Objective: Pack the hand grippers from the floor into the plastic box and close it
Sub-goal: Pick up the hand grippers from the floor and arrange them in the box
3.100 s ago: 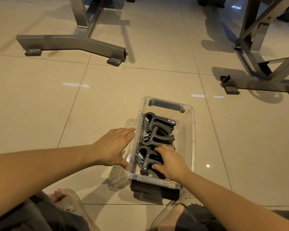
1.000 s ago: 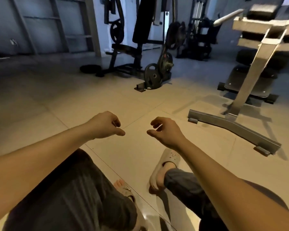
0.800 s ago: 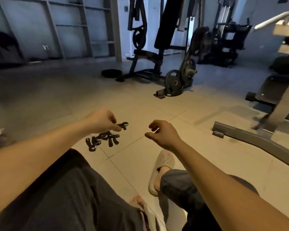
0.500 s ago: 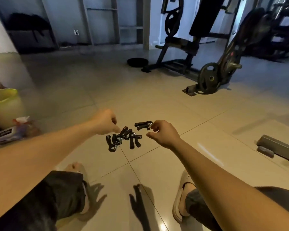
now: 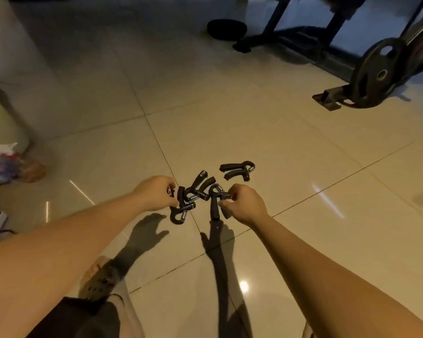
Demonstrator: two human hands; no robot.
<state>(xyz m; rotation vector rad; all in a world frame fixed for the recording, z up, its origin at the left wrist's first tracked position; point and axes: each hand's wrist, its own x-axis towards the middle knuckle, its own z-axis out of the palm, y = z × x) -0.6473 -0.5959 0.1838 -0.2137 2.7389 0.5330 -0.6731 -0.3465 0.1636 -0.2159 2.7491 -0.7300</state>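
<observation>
On floor tiles (image 5: 303, 228), plastic box out of view: hands, hovering short a moment ago, now reach the hand grippers (image 5: 200, 187). Left hand (image 5: 154, 193) curls round one, right hand (image 5: 248, 203) pinches another; pickup begun, two lie loose

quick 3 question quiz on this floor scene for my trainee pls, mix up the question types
1. True or false: the plastic box is in view.
2. Which hand gripper does neither hand touch? A) the far gripper, lying apart from the pile B) the one at the left fingers C) the one at the right fingers
3. Fill in: the black disc leaning by the machine frame at top right is a weight ____.

Key
1. False.
2. A. The left hand holds the left gripper and the right hand pinches the right gripper.
3. plate
</observation>
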